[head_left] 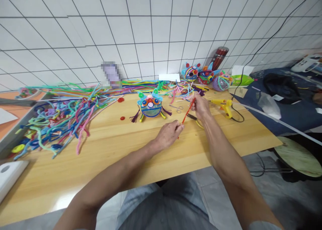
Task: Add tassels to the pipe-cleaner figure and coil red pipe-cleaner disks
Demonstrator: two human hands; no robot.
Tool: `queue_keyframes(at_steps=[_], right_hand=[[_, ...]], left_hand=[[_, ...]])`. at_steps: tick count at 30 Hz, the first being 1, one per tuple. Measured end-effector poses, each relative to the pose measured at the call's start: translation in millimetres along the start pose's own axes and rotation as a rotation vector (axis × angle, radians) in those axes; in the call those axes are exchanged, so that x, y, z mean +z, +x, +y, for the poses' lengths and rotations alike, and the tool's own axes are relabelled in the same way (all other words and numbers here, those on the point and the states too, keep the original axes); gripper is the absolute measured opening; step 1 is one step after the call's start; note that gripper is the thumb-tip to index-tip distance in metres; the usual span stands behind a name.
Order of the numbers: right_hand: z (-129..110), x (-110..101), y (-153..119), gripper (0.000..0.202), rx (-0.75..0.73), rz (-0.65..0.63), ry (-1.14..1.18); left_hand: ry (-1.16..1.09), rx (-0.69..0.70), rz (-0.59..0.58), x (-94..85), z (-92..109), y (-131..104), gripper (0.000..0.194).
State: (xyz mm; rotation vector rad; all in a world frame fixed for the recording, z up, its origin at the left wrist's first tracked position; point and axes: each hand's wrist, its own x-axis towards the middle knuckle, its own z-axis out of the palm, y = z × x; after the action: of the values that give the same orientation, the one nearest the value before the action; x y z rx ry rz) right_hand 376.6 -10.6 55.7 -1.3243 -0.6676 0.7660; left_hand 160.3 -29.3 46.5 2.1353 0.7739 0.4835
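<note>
**Red pipe cleaner (186, 114) stretched between two closed grips**

Above the surface's (113, 163) right half, between far and near edges, left hand (169, 133) and right hand (200, 106) pinch it. It looks light, soft, bendable; best held near its ends.

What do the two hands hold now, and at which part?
A red pipe cleaner: the left hand grips near its lower end, the right hand near its upper end.
</note>
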Motion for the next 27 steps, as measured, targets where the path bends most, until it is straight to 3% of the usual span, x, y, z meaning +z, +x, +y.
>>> queue_keyframes(at_steps=[4,8,11,15,21,27], right_hand=[[4.0,-6.1,6.8,0.063,-0.039,0.047,0.005],[7.6,-5.9,9.8,0.056,-0.022,0.078,0.04],[11.3,3.4,2.7,0.055,-0.05,0.03,-0.001],[19.0,20.2,-13.0,0.058,-0.099,-0.081,-0.098],[23.6,25.2,-14.4,0.064,-0.057,-0.155,-0.12],[21.9,18.1,-7.5,0.064,-0.052,-0.077,-0.118]], left_hand=[[0.041,0.037,-0.052,-5.5,2.1,1.4,0.039],[0.05,0.081,0.002,-13.2,1.1,-8.9,0.047],[0.1,0.15,0.006,-15.7,-3.2,-25.1,0.046],[0.147,0.241,-0.081,-14.8,-13.0,-48.2,0.041],[-0.048,0.141,-0.028,-26.2,-29.9,-61.9,0.041],[-0.05,0.074,-0.059,-31.8,-41.7,-65.1,0.048]])
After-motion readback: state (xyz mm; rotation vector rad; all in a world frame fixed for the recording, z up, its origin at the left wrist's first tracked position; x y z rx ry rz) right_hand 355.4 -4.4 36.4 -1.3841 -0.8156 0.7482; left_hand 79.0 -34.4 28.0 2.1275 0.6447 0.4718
